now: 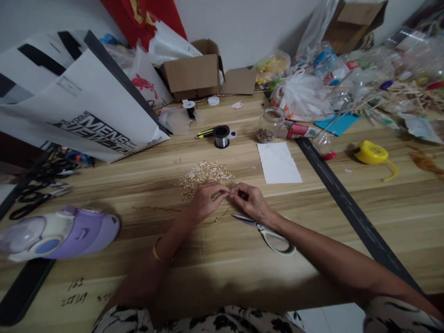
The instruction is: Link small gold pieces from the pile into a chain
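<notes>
My left hand and my right hand meet fingertip to fingertip above the wooden table. Both are pinched closed; whatever lies between the fingers is too small to name. Just beyond my left hand spreads a pile of small gold and clear beads or jewelry pieces. Below the left hand runs a short gold beaded strand, and a thin length of similar strand lies left of it. Scissors with pale handles rest beside my right wrist, partly covered by the forearm.
Beyond the pile stand a wire spool and a jar of beads, near a white paper. A yellow tape measure is at right. Leftward are a large paper bag, a purple-white device and several black-handled tools.
</notes>
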{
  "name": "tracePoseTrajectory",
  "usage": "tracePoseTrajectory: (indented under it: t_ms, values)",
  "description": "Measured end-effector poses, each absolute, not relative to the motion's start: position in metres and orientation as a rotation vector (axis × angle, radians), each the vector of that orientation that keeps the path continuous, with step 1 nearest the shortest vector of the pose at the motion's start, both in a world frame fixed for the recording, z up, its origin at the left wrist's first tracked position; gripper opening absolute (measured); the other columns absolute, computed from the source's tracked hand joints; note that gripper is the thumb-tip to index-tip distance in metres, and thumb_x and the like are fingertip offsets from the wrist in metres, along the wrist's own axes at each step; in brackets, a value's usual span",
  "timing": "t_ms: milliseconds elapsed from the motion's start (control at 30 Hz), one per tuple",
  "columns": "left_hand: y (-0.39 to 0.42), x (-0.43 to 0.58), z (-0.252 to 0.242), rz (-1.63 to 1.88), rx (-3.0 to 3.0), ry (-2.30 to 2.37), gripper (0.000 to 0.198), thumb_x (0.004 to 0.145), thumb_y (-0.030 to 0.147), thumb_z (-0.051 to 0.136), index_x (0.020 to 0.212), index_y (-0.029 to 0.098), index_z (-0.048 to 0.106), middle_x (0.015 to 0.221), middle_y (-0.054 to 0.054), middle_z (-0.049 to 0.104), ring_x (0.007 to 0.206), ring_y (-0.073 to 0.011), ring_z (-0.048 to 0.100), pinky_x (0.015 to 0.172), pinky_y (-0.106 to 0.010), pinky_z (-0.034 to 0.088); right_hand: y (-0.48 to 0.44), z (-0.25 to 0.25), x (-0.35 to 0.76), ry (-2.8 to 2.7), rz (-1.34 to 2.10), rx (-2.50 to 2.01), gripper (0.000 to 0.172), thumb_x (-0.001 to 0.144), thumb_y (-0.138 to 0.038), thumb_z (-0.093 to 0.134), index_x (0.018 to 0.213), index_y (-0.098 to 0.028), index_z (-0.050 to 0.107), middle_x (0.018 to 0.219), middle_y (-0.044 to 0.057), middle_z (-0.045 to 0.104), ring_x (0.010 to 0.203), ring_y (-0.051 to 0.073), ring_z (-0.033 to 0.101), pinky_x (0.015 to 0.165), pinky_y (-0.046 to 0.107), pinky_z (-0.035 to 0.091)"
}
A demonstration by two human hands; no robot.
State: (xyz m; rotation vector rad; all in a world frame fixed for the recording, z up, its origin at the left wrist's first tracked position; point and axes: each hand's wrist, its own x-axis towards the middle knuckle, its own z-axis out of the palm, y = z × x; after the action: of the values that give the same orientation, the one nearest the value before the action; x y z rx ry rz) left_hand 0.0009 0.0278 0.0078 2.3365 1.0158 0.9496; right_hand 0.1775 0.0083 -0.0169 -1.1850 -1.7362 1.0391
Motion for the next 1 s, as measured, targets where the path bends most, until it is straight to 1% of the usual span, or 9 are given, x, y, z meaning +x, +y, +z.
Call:
tracePoseTrajectory:
  t_ms: [100,233,433,567,800,1000]
  values:
    - [0.0271,0.0012,0.0100,0.951,2.287,1.075,0.007,0.077,0.012,0.060,0.079,0.016,0.065,0.075,-0.004,0.070,0.072,-0.0140,0.064,0.069,-0.025,0.049,0.0085,-0.0167,0.1775,-1.715,1.047,-1.175,0.015,0.082,-0.029,0.055,0.080,-0.014,0.061,0.066,0.000,0.057,0.057,0.011,0.048,0.052,0.021,0.036]
    - [0.0268,0.0009,0.0121,0.932,2.232,1.095,0.006,0.076,0.013,0.061,0.078,0.016,0.066,0.074,-0.004,0.069,0.069,-0.0138,0.063,0.068,-0.025,0.049,0.0085,-0.0138,0.1778,-1.702,1.035,-1.152,0.018,0.084,-0.031,0.054,0.082,-0.014,0.061,0.070,0.002,0.058,0.061,0.011,0.050,0.054,0.021,0.038]
    - [0.0274,0.0012,0.0125,0.940,2.157,1.069,0.005,0.073,0.014,0.063,0.077,0.015,0.066,0.072,-0.004,0.069,0.067,-0.0136,0.064,0.065,-0.024,0.050,0.0068,-0.0101,0.1770,-1.668,1.109,-1.111,0.020,0.082,-0.033,0.055,0.091,-0.015,0.059,0.076,0.002,0.061,0.063,0.012,0.053,0.055,0.021,0.040]
    - [0.0279,0.0008,0.0122,0.972,2.131,1.092,0.005,0.072,0.014,0.064,0.077,0.016,0.067,0.072,-0.004,0.069,0.066,-0.0133,0.064,0.065,-0.024,0.050,0.0059,-0.0110,0.1766,-1.659,1.122,-1.112,0.018,0.082,-0.033,0.056,0.088,-0.016,0.058,0.074,0.002,0.060,0.063,0.012,0.054,0.054,0.021,0.041]
    - [0.0282,0.0013,0.0132,0.989,2.095,1.100,0.005,0.071,0.013,0.065,0.075,0.015,0.067,0.072,-0.004,0.070,0.066,-0.0132,0.064,0.064,-0.024,0.050,0.0047,-0.0124,0.1756,-1.649,1.163,-1.078,0.020,0.080,-0.035,0.059,0.087,-0.016,0.058,0.072,0.001,0.060,0.061,0.011,0.054,0.053,0.020,0.041]
    - [0.0277,0.0017,0.0143,0.994,2.103,1.104,0.005,0.071,0.013,0.065,0.076,0.014,0.067,0.072,-0.004,0.070,0.066,-0.0132,0.064,0.064,-0.024,0.050,0.0063,-0.0151,0.1761,-1.638,1.153,-1.073,0.017,0.080,-0.031,0.059,0.085,-0.015,0.060,0.071,0.001,0.060,0.062,0.011,0.054,0.057,0.022,0.042]
